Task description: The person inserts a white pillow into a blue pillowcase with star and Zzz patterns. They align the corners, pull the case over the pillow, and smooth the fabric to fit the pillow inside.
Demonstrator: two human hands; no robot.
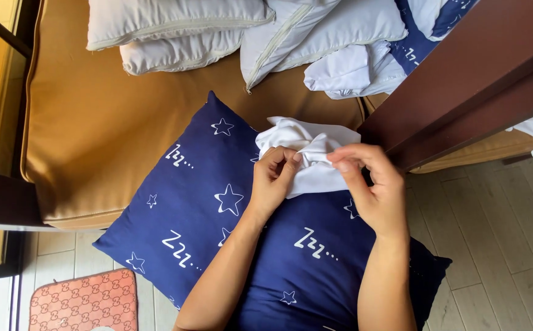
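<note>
Centrally, left hand [272, 178] and right hand [370, 184] both pinching bunched white cloth [309, 153], fingertips partly buried in folds, navy star-print pillow [217, 214] beneath, lower edge cut off.

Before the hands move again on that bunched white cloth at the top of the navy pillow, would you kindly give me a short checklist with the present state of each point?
1. Left hand pinches the white cloth: ok.
2. Right hand pinches the same cloth: ok.
3. Navy star pillow rests partly on the tan cushion: ok.
4. Cloth smooth and flat: not ok, it is bunched and creased.
5. Whether the cloth is tucked inside the pillow's cover: cannot tell.
6. Dark wooden beam leaves the right hand room: ok, though it runs close beside it.
</note>
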